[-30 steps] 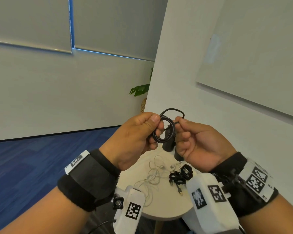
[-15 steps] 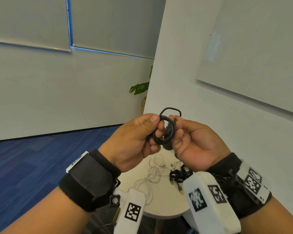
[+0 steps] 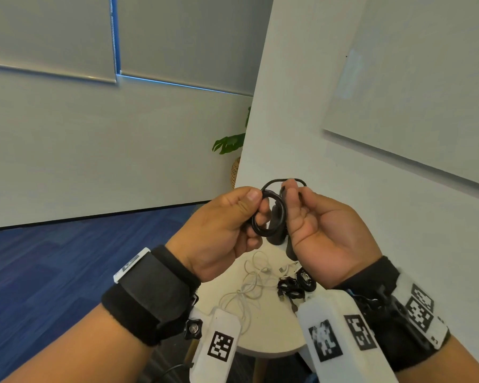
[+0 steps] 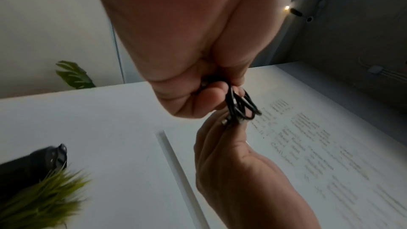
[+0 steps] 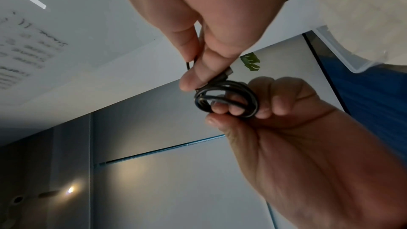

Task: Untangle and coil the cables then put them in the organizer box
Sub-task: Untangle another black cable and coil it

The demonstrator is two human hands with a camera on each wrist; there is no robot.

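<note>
Above the table I hold a small black cable coil [image 3: 281, 214]. My left hand [image 3: 257, 205] pinches the coil's left side between thumb and fingers, with fingertips poking through the ring [image 5: 226, 98]. Just right of it, my right hand [image 3: 288, 194] is turned palm towards me and pinches the cable's free end, whose plug [image 5: 228, 73] sticks out past the fingers. A loose loop [image 3: 271, 183] arches over the coil's top. The left wrist view has the coil [image 4: 242, 107] between both hands.
Below the hands stands a small round white table [image 3: 263, 338]. On it lie a tangled white cable [image 3: 246, 288] and black cables [image 3: 293, 287]. A clear plastic box edge [image 5: 343, 55] shows in the right wrist view. A white wall with a whiteboard [image 3: 412, 92] is close on the right.
My right hand has rolled palm-up and carried the cable's free end up to the top of the coil. The left hand keeps its pinch on the coil.
</note>
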